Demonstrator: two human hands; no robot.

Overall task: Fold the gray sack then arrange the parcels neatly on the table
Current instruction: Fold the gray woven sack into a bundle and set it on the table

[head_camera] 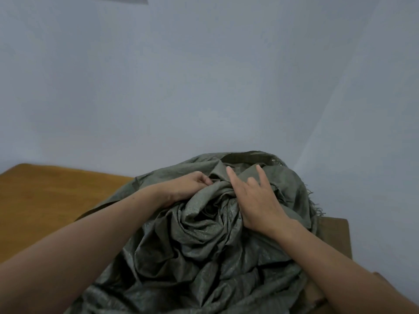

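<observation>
The gray sack (192,245) lies crumpled in a big heap on the wooden table (45,200), its dark mouth at the far end near the wall. My left hand (190,184) pinches a fold of the sack near its top, fingers curled into the cloth. My right hand (256,200) rests on the bunched cloth beside it, index and little finger stretched out, middle fingers bent down into the folds. No parcels show; the sack hides whatever lies under or inside it.
A plain pale wall (204,75) rises right behind the table. Bare tabletop shows on the left. A brown cardboard edge (335,236) sticks out from under the sack on the right. Frayed threads (315,207) hang off the sack's right rim.
</observation>
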